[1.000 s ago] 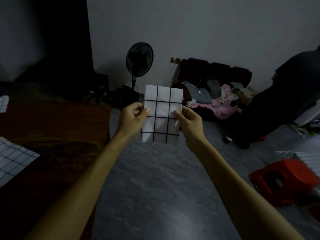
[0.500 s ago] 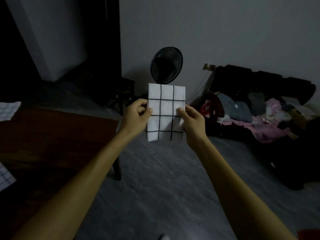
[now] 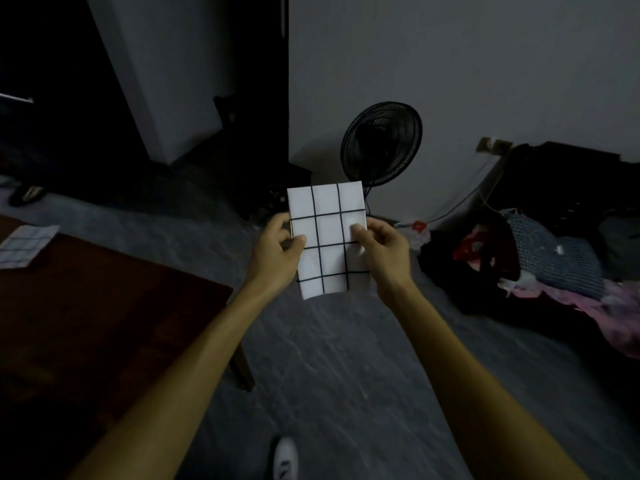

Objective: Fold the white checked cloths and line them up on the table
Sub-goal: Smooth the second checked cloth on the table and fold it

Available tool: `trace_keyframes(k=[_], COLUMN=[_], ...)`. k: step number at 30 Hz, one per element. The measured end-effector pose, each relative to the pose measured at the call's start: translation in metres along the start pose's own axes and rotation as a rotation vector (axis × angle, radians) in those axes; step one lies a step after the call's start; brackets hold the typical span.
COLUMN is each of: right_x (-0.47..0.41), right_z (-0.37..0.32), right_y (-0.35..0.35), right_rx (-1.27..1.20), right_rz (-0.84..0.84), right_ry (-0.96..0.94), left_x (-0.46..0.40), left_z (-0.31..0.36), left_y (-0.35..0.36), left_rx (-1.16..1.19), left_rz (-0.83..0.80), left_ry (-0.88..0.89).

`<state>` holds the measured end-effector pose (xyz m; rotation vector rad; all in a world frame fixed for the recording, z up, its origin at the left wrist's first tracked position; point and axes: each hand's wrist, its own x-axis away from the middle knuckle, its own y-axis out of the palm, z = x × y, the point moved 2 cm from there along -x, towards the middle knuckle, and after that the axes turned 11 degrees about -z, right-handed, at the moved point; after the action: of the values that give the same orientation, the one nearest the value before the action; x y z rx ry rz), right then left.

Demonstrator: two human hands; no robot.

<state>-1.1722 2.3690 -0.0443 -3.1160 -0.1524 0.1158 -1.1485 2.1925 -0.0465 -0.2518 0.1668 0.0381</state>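
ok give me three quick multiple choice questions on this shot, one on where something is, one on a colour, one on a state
1. Where does the other checked cloth lie?
A. on the dark table, far left
B. on the grey floor by the fan
C. on the clothes pile

2. What colour is the fan behind the held cloth?
A. white
B. black
C. red

3. How is the folded checked cloth held?
A. left hand only
B. lying loose on the table
C. pinched by both hands in the air

Answers: 1 A, it rests at the table's far left edge. 2 B, its grille and body are black against the pale wall. 3 C, the left hand and right hand each grip a side edge above the floor.
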Motion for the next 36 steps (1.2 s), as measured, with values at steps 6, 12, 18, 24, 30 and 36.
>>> trace_keyframes(k=[6,12,18,24,30,36], right_x=[-0.111,-0.220,-0.321,-0.417,-0.519,-0.588], right_z=[0.028,0.036,0.051,0.085,0.116,0.114], right_y=[0.002,0.028,0.072,0.135,0.204,0.281], right_rx=[0.038,0.142,0.110,0.050,0.012,0.112], right_rz=[-0.048,-0.207,-0.322,-0.492,-0.692,-0.947], right_ry=[0.036,0.015,0.005,0.090,0.089,0.027], left_x=[-0.099,-0.194,-0.265,-0.325,-0.395,-0.425], left_z=[-0.047,-0.087,-0.116,-0.164,-0.200,-0.188], left_y=[0.002,-0.019,-0.057,-0.100,-0.138,-0.169], left_rx=[0.070,0.104,0.054,-0.048,-0.164,-0.047], left_rz=[0.107,0.231,0.337,0.496,0.738,1.004], left_ry=[-0.002,-0.072,-0.113,-0.241,-0.468,-0.429])
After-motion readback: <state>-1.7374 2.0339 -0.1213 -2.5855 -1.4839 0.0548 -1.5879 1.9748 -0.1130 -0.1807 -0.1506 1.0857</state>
